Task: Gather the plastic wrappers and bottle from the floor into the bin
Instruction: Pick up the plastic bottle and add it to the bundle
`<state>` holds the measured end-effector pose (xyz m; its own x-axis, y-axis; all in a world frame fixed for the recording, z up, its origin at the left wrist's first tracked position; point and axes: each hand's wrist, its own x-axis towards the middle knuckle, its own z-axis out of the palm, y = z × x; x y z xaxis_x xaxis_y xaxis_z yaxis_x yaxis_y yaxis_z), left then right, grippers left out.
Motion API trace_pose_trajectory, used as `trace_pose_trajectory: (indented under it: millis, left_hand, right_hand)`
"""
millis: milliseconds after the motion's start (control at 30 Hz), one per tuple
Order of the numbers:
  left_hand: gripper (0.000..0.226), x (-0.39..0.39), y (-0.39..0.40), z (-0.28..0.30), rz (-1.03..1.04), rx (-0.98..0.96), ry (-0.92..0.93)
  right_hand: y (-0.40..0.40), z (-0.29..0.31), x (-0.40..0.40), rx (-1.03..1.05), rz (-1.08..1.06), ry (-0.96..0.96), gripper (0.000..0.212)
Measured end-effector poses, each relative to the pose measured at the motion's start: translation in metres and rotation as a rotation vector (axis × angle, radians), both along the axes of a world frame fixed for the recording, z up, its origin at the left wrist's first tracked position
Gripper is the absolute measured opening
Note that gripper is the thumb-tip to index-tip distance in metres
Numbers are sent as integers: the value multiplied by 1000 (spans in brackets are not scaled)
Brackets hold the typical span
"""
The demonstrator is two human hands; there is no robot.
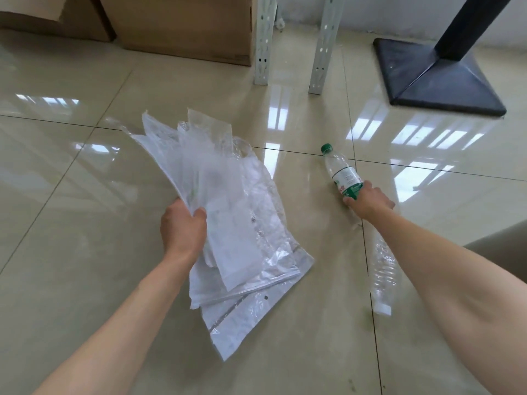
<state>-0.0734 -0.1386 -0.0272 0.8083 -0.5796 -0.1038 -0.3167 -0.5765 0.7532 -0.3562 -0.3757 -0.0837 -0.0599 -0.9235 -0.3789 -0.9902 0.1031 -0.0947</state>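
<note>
My left hand [182, 228] grips a thick bundle of clear plastic wrappers [228, 212], which fans out above the glossy tiled floor. A clear plastic bottle [340, 172] with a green cap and a green-and-white label lies on its side on the floor to the right. My right hand [366, 199] is closed around the bottle's lower end. One long clear wrapper [382, 269] lies on the floor under my right forearm. No bin is in view.
Cardboard boxes [182, 27] stand at the back left. Two white perforated metal shelf legs [320, 44] rise behind the bottle. A black square stand base [439, 78] with a slanted post sits at the back right. A grey edge [502, 252] shows at far right.
</note>
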Motion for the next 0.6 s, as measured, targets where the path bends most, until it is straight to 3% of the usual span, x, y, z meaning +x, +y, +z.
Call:
trace_pose_trajectory:
  millis: [167,267,367,500,600]
  left_hand:
    - [30,-5,-5,0,6,-9,21]
    - [32,-7,-5,0,31,-14,58]
    - [34,-10,-3,2,65,-33,132]
    - [26,-12,0,6,81,-122,287]
    - [39,-13,4,12,29,-168,400]
  right_hand:
    - [39,1,42,-1,-32,-298,66]
    - [86,15,81,-35,9,-652,69]
    - [150,31,111,87,99,-966,80]
    - [208,42,127,149,247,-998,82]
    - [225,45,129,199,241,-1030,81]
